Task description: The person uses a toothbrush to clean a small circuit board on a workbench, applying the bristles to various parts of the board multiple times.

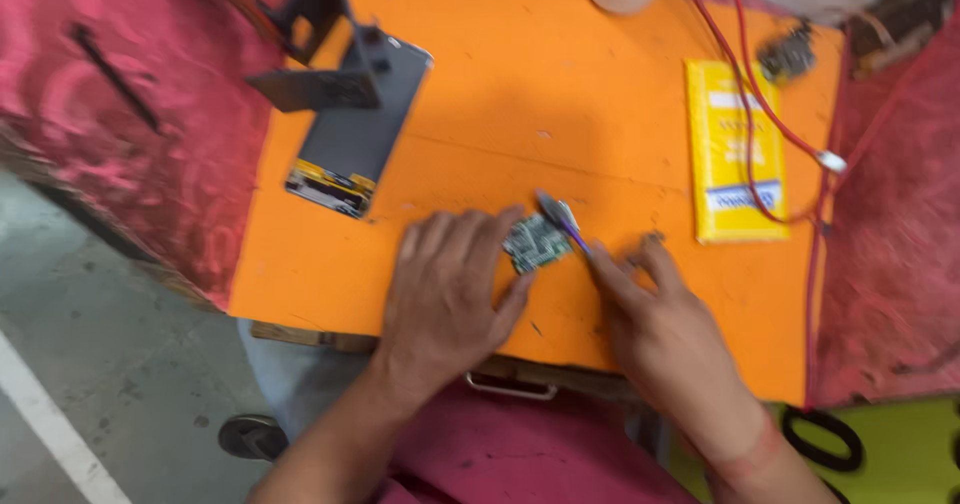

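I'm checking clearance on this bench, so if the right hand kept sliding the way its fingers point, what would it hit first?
The right hand points up and left, holding a thin tool. Going on, it would probably first meet the small green circuit board under the left hand fingertips. The picture is blurred, so depth is uncertain.

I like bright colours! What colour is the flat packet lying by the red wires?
The flat packet is yellow with pale label patches, seen in the head view.

My arms are bare, no sleeves in sight. Red thread band round my right wrist, dark pink shirt below, grey shoe down left.
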